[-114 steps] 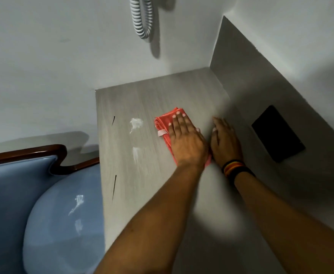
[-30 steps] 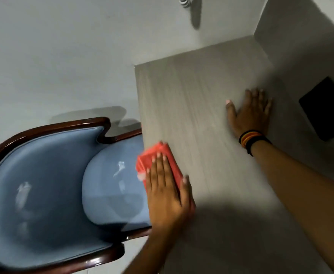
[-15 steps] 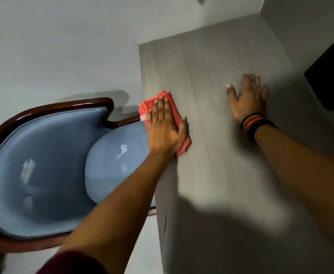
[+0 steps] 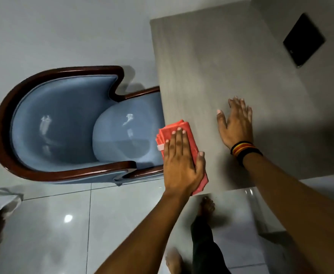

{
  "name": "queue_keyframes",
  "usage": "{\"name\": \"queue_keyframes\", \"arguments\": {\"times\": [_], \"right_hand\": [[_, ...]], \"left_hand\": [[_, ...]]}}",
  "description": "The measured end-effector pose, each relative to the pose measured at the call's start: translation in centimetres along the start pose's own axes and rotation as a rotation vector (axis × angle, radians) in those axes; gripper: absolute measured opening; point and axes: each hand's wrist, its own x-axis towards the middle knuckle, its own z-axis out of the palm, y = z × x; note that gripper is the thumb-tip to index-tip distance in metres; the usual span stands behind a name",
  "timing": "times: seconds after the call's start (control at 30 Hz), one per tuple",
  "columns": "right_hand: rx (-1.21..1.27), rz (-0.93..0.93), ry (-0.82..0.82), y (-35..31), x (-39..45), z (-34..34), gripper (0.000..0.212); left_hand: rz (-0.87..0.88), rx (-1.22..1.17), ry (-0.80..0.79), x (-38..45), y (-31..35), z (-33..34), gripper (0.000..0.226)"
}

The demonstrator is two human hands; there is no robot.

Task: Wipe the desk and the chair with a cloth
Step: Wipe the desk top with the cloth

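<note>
The left hand (image 4: 183,165) presses flat, fingers spread, on the folded cloth (image 4: 182,133) at the desk's (image 4: 211,56) near corner. Soft and light, it likely needs palm pressure. The right hand (image 4: 236,123) rests open beside it.

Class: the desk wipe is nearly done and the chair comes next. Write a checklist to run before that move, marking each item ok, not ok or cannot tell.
1. Cloth under the left hand: ok.
2. Cloth fully on the desk: not ok, it overhangs the near left corner.
3. Right hand flat, bracing on the desk: ok.
4. Desk free of smears: ok where visible.
5. Chair seat clean: not ok, white marks show.
6. Cloth's underside clean: cannot tell.
</note>
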Motion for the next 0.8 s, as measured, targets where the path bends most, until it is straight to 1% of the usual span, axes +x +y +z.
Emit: {"name": "queue_keyframes", "arguments": {"times": [0.1, 0.3, 0.37, 0.47, 0.53, 0.6, 0.67, 0.73, 0.8], "right_hand": [[-0.053, -0.001, 0.015, -0.2, 0.1, 0.7, 0.067], [-0.034, -0.044, 0.088, 0.5, 0.3, 1.2, 0.067], [-0.031, -0.043, 0.094, 0.5, 0.3, 1.1, 0.067], [-0.023, -0.037, 0.072, 0.2, 0.2, 0.8, 0.069], [-0.028, -0.03, 0.06, 0.0, 0.1, 0.8, 0.069], [-0.034, -0.024, 0.056, 0.1, 0.1, 0.7, 0.068], [-0.04, -0.031, 0.064, 0.1, 0.0, 0.9, 0.067], [-0.047, -0.038, 0.075, 0.2, 0.2, 0.9, 0.067], [-0.052, -0.044, 0.071, 0.3, 0.4, 1.0, 0.068]], "left_hand": [[0.034, 0.021, 0.0, 3.3, -0.6, 0.4, 0.078], [0.01, 0.005, 0.017, 16.1, -2.4, -0.9, 0.078], [-0.004, 0.006, 0.035, 16.3, -2.2, -0.8, 0.077], [-0.012, -0.05, 0.049, 10.1, -1.0, -0.7, 0.075], [-0.01, -0.039, 0.054, 4.9, -0.4, -0.3, 0.073], [0.015, -0.008, 0.036, 3.1, -0.5, 0.0, 0.073], [0.033, 0.017, 0.006, 5.4, -1.1, 0.0, 0.075], [0.058, 0.028, 0.008, 10.5, -1.7, -0.1, 0.076], [0.03, 0.037, 0.005, 15.8, -2.4, -0.8, 0.079]]}}
